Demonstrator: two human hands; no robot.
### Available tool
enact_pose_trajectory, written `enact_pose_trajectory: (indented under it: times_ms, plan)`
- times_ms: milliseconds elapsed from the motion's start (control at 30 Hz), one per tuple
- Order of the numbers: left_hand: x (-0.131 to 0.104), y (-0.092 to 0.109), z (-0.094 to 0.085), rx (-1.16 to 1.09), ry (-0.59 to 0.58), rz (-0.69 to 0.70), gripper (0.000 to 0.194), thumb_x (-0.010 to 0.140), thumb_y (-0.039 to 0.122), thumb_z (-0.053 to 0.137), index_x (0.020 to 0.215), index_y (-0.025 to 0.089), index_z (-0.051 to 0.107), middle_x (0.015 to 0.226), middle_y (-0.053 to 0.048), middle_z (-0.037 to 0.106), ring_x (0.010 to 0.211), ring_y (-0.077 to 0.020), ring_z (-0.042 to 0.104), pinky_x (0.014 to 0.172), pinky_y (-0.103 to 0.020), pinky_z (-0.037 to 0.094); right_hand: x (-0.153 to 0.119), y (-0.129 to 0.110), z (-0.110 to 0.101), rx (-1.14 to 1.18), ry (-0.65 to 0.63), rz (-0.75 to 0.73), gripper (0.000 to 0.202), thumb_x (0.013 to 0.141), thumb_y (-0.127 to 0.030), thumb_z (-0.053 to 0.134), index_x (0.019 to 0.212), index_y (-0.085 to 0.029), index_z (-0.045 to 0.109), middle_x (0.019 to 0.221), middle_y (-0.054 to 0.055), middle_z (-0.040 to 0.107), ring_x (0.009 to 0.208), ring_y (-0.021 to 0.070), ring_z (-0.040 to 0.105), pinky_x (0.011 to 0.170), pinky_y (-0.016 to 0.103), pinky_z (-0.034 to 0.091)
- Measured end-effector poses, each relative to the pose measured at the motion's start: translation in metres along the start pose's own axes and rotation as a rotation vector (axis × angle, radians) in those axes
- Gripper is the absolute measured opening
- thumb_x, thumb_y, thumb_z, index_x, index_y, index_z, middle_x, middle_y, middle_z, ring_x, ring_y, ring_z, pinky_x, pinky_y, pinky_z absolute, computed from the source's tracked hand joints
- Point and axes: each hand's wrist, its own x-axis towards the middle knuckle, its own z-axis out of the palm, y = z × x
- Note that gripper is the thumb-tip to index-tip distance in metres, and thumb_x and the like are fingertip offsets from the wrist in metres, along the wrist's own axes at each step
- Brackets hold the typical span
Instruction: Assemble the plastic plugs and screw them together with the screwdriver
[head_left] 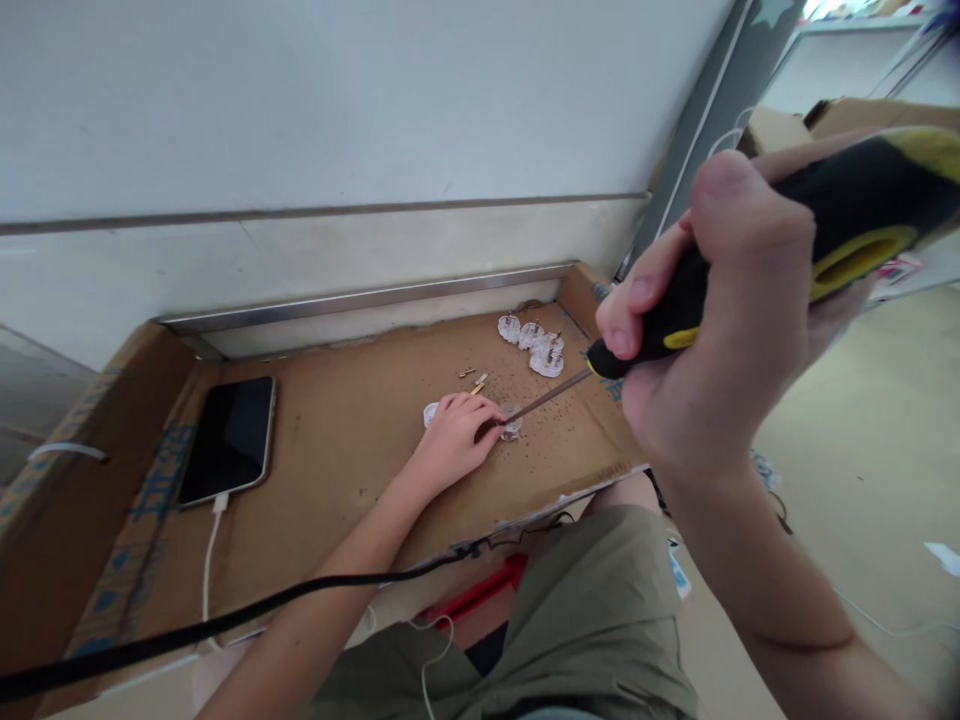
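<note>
My right hand (739, 290) is wrapped round the thick handle of a black and yellow screwdriver (847, 210), close to the camera. Its thin shaft slants down to the left, and the tip meets a clear plastic piece (513, 424) on the cardboard. My left hand (465, 435) rests there with thumb and forefinger pinched at the piece's left side, right by the tip. What lies under the palm is hidden. Just beyond those fingers is a white round part (430, 413). Small metal pieces (480, 381) lie a little farther back, among scattered tiny specks.
Several clear plastic pieces with brass-coloured pins (546, 355) sit at the back right of the cardboard tray (322, 440). A phone (229, 440) on a white cable lies at the left. A black cord (300, 592) crosses the front. Behind stands a white wall (337, 110).
</note>
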Motion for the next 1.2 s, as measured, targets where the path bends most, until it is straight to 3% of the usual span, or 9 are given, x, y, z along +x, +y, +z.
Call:
enact_pose_trajectory:
  times_ms: [367, 500, 633, 733, 833, 933, 1033, 1133, 1200]
  plan:
    - [0.001, 0.001, 0.001, 0.013, 0.013, -0.002, 0.008, 0.081, 0.024, 0.058, 0.088, 0.022, 0.062, 0.095, 0.000, 0.067, 0.094, -0.0187, 0.057, 0.091, -0.036, 0.036, -0.006, -0.015, 0.009, 0.050, -0.052, 0.014, 0.020, 0.075, -0.028, 0.057, 0.072, -0.022, 0.038, 0.056, -0.007, 0.034, 0.040, 0.0047, 0.033, 0.033, 0.019, 0.026]
    - [0.000, 0.000, 0.004, 0.027, 0.027, -0.002, 0.008, 0.082, 0.026, 0.058, 0.087, 0.021, 0.062, 0.094, 0.000, 0.066, 0.094, -0.0191, 0.057, 0.089, -0.035, 0.037, 0.007, -0.009, 0.013, 0.046, -0.330, 0.059, 0.021, 0.084, -0.042, 0.048, 0.081, -0.023, 0.039, 0.063, -0.003, 0.037, 0.047, 0.0078, 0.041, 0.038, 0.022, 0.035]
    - [0.000, 0.000, 0.004, 0.035, 0.031, -0.005, 0.007, 0.082, 0.027, 0.058, 0.085, 0.021, 0.061, 0.092, 0.000, 0.066, 0.092, -0.0192, 0.057, 0.085, -0.034, 0.039, 0.020, -0.010, 0.009, -0.025, -0.505, 0.156, 0.012, 0.088, -0.033, 0.041, 0.092, -0.022, 0.042, 0.080, 0.000, 0.048, 0.061, 0.0088, 0.052, 0.053, 0.023, 0.050]
    - [0.000, 0.000, 0.003, 0.035, 0.034, 0.007, 0.007, 0.082, 0.027, 0.058, 0.084, 0.020, 0.061, 0.092, 0.000, 0.066, 0.091, -0.0190, 0.057, 0.083, -0.034, 0.040, 0.030, -0.012, 0.004, -0.167, -0.638, -0.002, 0.021, 0.089, -0.032, 0.046, 0.105, -0.019, 0.043, 0.095, 0.002, 0.054, 0.073, 0.0090, 0.056, 0.065, 0.024, 0.053]
    - [0.000, -0.001, 0.003, 0.027, 0.031, 0.015, 0.010, 0.084, 0.030, 0.058, 0.084, 0.020, 0.061, 0.092, -0.001, 0.066, 0.090, -0.0190, 0.057, 0.081, -0.033, 0.040, 0.042, -0.019, 0.000, -0.506, -0.773, -0.385, 0.036, 0.089, -0.034, 0.047, 0.118, -0.014, 0.043, 0.117, 0.003, 0.048, 0.087, 0.0077, 0.054, 0.083, 0.022, 0.049]
    - [0.001, -0.002, 0.003, 0.025, 0.025, 0.023, 0.014, 0.085, 0.034, 0.057, 0.084, 0.020, 0.061, 0.091, -0.001, 0.065, 0.090, -0.0196, 0.057, 0.079, -0.033, 0.041, 0.054, -0.033, -0.001, -0.949, -0.874, -0.637, 0.048, 0.089, -0.052, 0.040, 0.119, -0.016, 0.047, 0.107, 0.002, 0.050, 0.084, 0.0120, 0.054, 0.085, 0.030, 0.045]
    - [0.001, -0.003, 0.004, 0.022, 0.026, 0.034, 0.015, 0.086, 0.034, 0.057, 0.083, 0.020, 0.061, 0.090, -0.002, 0.065, 0.090, -0.0198, 0.057, 0.078, -0.033, 0.041, 0.066, -0.049, 0.001, -1.175, -1.018, -0.676, 0.055, 0.088, -0.063, 0.027, 0.122, -0.022, 0.043, 0.086, 0.000, 0.049, 0.077, 0.0148, 0.053, 0.080, 0.036, 0.043]
    - [0.001, -0.003, 0.004, 0.018, 0.030, 0.034, 0.015, 0.086, 0.034, 0.057, 0.083, 0.020, 0.062, 0.091, -0.002, 0.065, 0.089, -0.0199, 0.057, 0.077, -0.032, 0.042, 0.075, -0.060, 0.004, -1.090, -1.231, -0.621, 0.042, 0.089, -0.057, 0.032, 0.114, -0.027, 0.045, 0.092, -0.005, 0.051, 0.079, 0.0076, 0.050, 0.071, 0.025, 0.040]
    - [0.001, -0.003, 0.004, 0.013, 0.031, 0.036, 0.015, 0.085, 0.034, 0.057, 0.083, 0.020, 0.062, 0.090, -0.002, 0.065, 0.089, -0.0199, 0.057, 0.077, -0.032, 0.042, 0.078, -0.063, 0.006, -1.092, -1.242, -0.618, 0.041, 0.087, -0.060, 0.035, 0.104, -0.026, 0.051, 0.092, -0.007, 0.051, 0.082, 0.0055, 0.050, 0.062, 0.021, 0.034]
